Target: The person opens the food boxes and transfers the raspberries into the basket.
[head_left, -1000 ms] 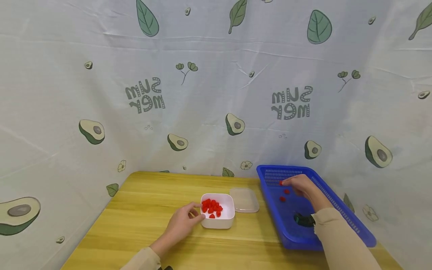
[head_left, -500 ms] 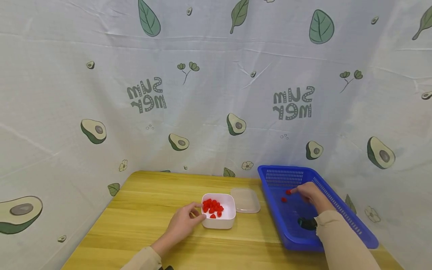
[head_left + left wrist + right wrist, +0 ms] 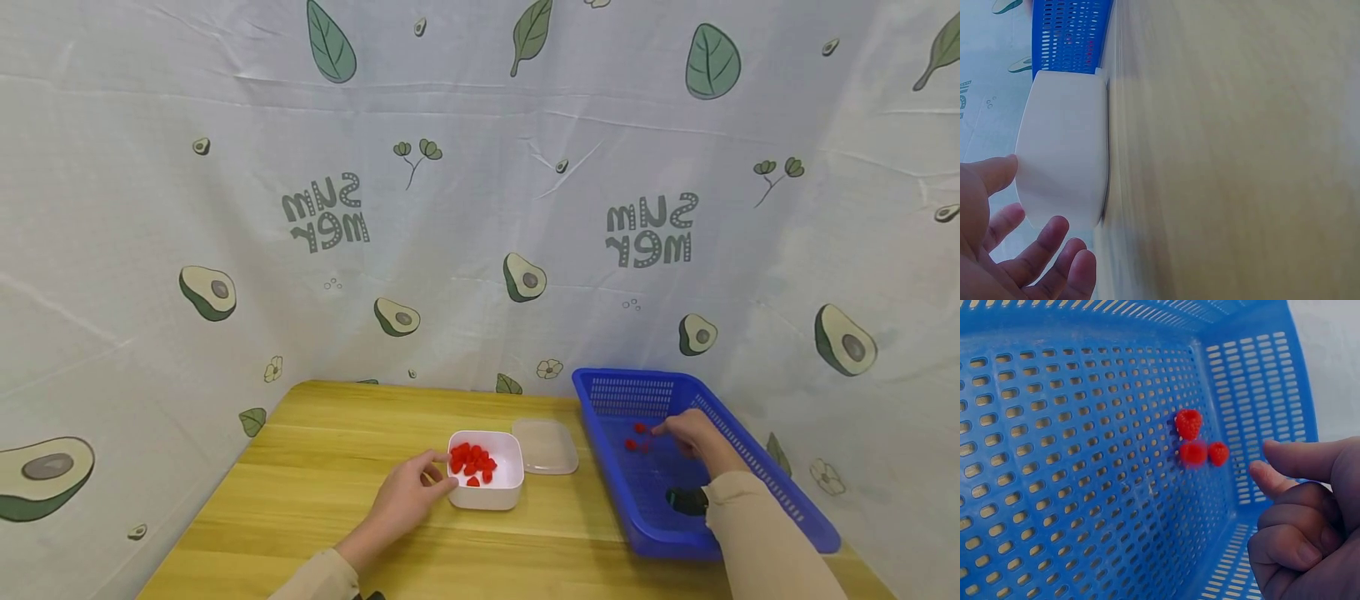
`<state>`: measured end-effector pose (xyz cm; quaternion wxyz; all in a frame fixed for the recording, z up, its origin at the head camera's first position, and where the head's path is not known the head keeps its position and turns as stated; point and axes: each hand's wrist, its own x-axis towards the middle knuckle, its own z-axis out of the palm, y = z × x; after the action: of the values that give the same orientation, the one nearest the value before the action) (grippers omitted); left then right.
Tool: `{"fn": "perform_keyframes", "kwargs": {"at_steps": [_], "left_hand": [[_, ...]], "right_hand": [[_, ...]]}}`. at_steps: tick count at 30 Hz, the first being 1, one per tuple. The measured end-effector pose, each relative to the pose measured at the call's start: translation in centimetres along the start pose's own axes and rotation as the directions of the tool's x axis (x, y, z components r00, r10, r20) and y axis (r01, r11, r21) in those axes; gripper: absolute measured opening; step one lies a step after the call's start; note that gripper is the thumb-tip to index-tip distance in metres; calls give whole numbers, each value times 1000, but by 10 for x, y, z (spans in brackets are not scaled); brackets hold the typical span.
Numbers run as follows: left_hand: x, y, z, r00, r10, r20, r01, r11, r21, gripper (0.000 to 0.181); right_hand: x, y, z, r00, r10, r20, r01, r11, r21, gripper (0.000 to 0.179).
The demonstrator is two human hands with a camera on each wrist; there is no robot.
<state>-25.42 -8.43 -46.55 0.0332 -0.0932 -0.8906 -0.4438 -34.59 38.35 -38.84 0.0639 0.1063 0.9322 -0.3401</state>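
My left hand (image 3: 408, 490) rests its thumb and index fingertips at the left rim of a white box (image 3: 486, 498). Several red raspberries (image 3: 472, 459) lie inside that box. The left wrist view shows the box's side wall (image 3: 1063, 150), with the other fingers loosely bent and apart from it. Over a blue basket (image 3: 637, 533), my right hand (image 3: 693, 437) has thumb and index finger parted with nothing between them; its other fingers are curled. Two raspberries (image 3: 1189, 424) lie on the basket floor near its end wall. A third, blurred raspberry (image 3: 1193, 454) appears in motion beside them.
A translucent lid (image 3: 546, 447) lies on the wooden table (image 3: 322, 467) between box and basket. A dark band (image 3: 686, 500) is at the right wrist. A printed white curtain (image 3: 465, 208) hangs behind the table.
My right hand has moved nearer and lower in the basket from its far end, and its thumb and index finger have let go of a raspberry. The left hand stays at the box.
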Motion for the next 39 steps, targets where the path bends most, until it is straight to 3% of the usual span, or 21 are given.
{"fn": "perform_keyframes", "kwargs": {"at_steps": [5, 11, 15, 20, 27, 39], "left_hand": [[-1, 1, -1, 1000, 4, 6, -4, 1000, -5, 38], [-1, 1, 0, 1000, 2, 8, -2, 1000, -5, 39], [0, 1, 0, 1000, 0, 6, 0, 1000, -7, 39], [0, 1, 1, 1000, -6, 2, 6, 1000, 0, 40], [-1, 2, 1, 1000, -2, -6, 2, 1000, 5, 40], [-1, 2, 0, 1000, 0, -9, 0, 1000, 9, 40]], "right_hand": [[-1, -6, 2, 1000, -11, 0, 11, 1000, 26, 47], [-10, -28, 3, 999, -54, 4, 53, 994, 91, 42], [-14, -44, 5, 994, -109, 25, 105, 987, 120, 22], [-17, -64, 7, 988, -144, 48, 137, 982, 132, 52], [-23, -90, 17, 981, -184, 57, 169, 965, 200, 46], [-40, -124, 27, 965, -240, 109, 212, 951, 226, 46]]}}
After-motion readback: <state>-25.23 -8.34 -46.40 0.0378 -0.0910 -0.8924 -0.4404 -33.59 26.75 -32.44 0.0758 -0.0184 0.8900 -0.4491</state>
